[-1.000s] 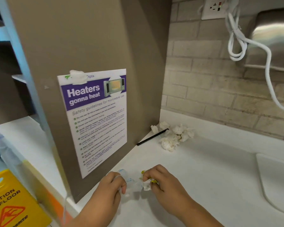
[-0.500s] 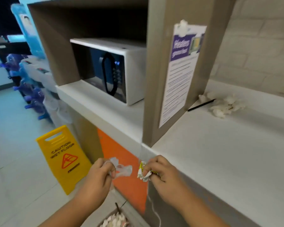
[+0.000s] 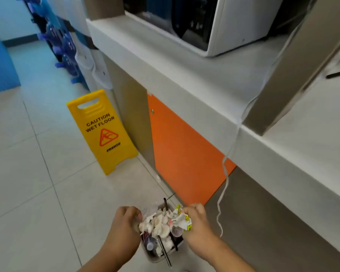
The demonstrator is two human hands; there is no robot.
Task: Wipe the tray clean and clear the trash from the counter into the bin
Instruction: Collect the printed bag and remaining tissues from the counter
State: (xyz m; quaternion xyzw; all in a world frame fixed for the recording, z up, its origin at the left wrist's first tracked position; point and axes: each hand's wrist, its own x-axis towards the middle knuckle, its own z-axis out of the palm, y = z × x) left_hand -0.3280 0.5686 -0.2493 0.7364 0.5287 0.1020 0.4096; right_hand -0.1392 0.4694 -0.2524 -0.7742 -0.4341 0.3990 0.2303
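Observation:
A small grey bin (image 3: 155,259) stands on the floor below the counter, heaped with crumpled white tissues (image 3: 161,222), black straws and a small bottle. My left hand (image 3: 126,222) hovers over its left rim, fingers curled round a thin clear wrapper (image 3: 148,211). My right hand (image 3: 196,220) is over the right rim and pinches a crumpled white wrapper with yellow faces (image 3: 184,220). A black straw (image 3: 339,73) lies on the white counter (image 3: 263,152) at the far right. No tray is in view.
A yellow wet-floor sign (image 3: 104,130) stands on the tiles to the left of the bin. An orange cabinet panel (image 3: 185,154) is behind the bin. A white cord (image 3: 225,173) hangs off the counter edge near my right hand. A microwave (image 3: 234,26) sits above.
My view swung from the counter down to the floor. Both hands carried their wrappers off the counter edge and down to just above the bin.

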